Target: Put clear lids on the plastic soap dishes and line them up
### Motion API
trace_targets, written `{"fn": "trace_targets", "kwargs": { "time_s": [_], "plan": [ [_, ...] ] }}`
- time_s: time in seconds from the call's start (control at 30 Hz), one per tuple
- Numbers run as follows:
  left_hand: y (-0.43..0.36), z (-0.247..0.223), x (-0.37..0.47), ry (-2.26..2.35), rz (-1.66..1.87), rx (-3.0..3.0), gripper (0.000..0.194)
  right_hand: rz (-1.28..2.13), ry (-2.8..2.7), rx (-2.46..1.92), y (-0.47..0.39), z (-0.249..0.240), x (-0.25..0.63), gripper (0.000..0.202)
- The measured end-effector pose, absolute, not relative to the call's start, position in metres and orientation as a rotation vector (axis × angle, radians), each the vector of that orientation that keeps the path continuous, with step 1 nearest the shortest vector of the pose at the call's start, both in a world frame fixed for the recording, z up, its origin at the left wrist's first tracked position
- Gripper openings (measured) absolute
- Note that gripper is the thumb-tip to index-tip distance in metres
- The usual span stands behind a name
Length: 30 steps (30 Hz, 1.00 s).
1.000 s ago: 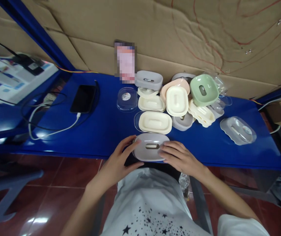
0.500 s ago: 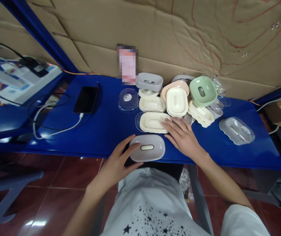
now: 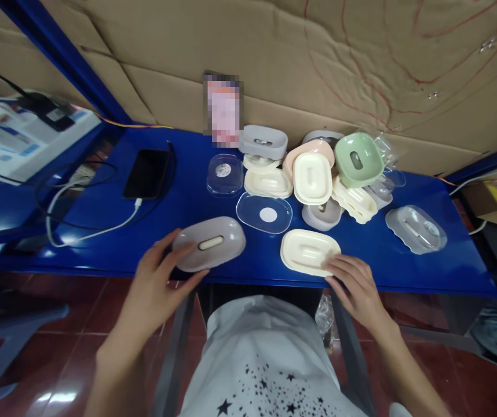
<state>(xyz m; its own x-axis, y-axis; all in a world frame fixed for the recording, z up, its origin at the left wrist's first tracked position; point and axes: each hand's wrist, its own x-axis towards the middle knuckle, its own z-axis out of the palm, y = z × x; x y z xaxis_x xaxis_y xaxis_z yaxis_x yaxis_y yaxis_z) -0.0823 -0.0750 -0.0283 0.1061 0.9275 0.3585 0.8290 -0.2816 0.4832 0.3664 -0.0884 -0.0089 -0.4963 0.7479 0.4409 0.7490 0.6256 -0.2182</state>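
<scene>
My left hand (image 3: pixel 164 275) grips the left end of a grey oval dish (image 3: pixel 226 236) that has a cream bar in its middle slot. Thumb and fingers lie on either side of its rim. At the right, my right hand (image 3: pixel 357 284) pinches the right end of a cream tray (image 3: pixel 304 260) near the table's front edge. Between and behind the two pieces lies a clear oval lid (image 3: pixel 248 214) with a round white sticker. A second cream tray (image 3: pixel 313 178) rests on the pile behind.
Behind are a green dish (image 3: pixel 359 160), a pink dish (image 3: pixel 303 153), a grey dish (image 3: pixel 263 142) and a clear lid (image 3: pixel 225 175). A lidded grey piece (image 3: pixel 417 230) sits right. A black phone (image 3: pixel 146 174) with a white cable lies left.
The cream tray has come off the clear lid, forward and right, with my right hand gripping it. My left hand and the grey dish have moved left, uncovering another grey dish behind.
</scene>
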Motion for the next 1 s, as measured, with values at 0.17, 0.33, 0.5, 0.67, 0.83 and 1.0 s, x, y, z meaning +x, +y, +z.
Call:
{"fn": "trace_targets", "kwargs": {
  "time_s": [0.17, 0.33, 0.5, 0.67, 0.83, 1.0],
  "plan": [
    [-0.062, -0.033, -0.103, 1.950, 1.079, 2.242, 0.050, 0.098, -2.372, -1.200, -0.096, -0.017, 0.366, 0.040],
    [-0.068, -0.019, -0.047, 1.925, 1.433, 2.309, 0.043, -0.015, -2.305, -1.233, -0.052, 0.009, 0.356, 0.040],
    [-0.069, -0.008, 0.044, 1.227, 0.892, 2.677, 0.038, -0.282, -2.314, -1.336, 0.022, 0.031, 0.325, 0.041],
    [-0.058, -0.015, 0.062, 1.161, 0.705, 2.769, 0.022, -0.294, -2.384, -1.259, 0.054, 0.028, 0.309, 0.033],
    [-0.072, -0.016, 0.032, 1.264, 0.812, 2.667, 0.009, -0.228, -2.301, -1.192, 0.024, 0.030, 0.329, 0.024],
    [-0.083, -0.021, 0.007, 1.299, 0.871, 2.542, 0.015, 0.082, -2.303, -1.093, -0.044, 0.022, 0.355, 0.042]
  ]
}}
